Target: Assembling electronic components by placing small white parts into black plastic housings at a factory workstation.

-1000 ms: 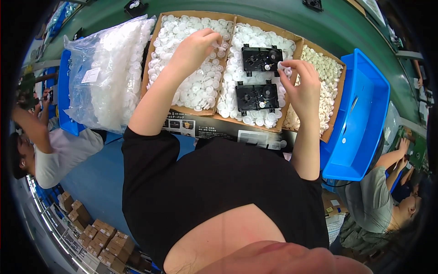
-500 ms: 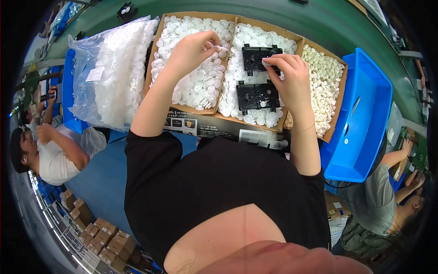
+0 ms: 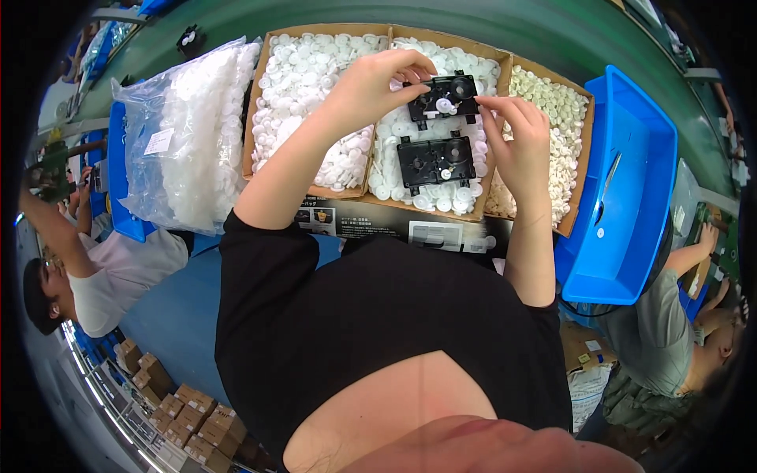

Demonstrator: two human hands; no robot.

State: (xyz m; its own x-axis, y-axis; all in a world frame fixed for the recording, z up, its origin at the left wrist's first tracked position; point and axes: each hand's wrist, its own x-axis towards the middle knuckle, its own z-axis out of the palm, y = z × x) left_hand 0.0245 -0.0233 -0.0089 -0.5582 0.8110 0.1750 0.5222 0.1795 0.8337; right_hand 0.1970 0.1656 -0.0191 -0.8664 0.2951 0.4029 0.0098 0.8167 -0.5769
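Observation:
My left hand (image 3: 400,77) is closed on the left side of the farther black plastic housing (image 3: 465,87), its thumb along the near side. A white gear (image 3: 445,105) sits on that housing, with a small white part (image 3: 430,116) beside it. At the housing's right edge, my right hand (image 3: 516,132) pinches with thumb and forefinger. The housing is slightly tilted over the middle box of white gears (image 3: 388,183). Nearer to me, a second black housing (image 3: 418,162) lies on those gears, with a small white piece on its right part.
Left of the middle box stands a cardboard box of white gears (image 3: 292,87), and beyond it a clear bag of white parts (image 3: 197,134) over a blue bin. A box of cream parts (image 3: 544,142) and a blue bin (image 3: 631,189) stand right. Co-workers sit on both sides.
My left hand has moved right from the left gear box onto the farther housing. A white gear now shows on that housing, which has turned and tilted. My right hand has shifted to its right edge.

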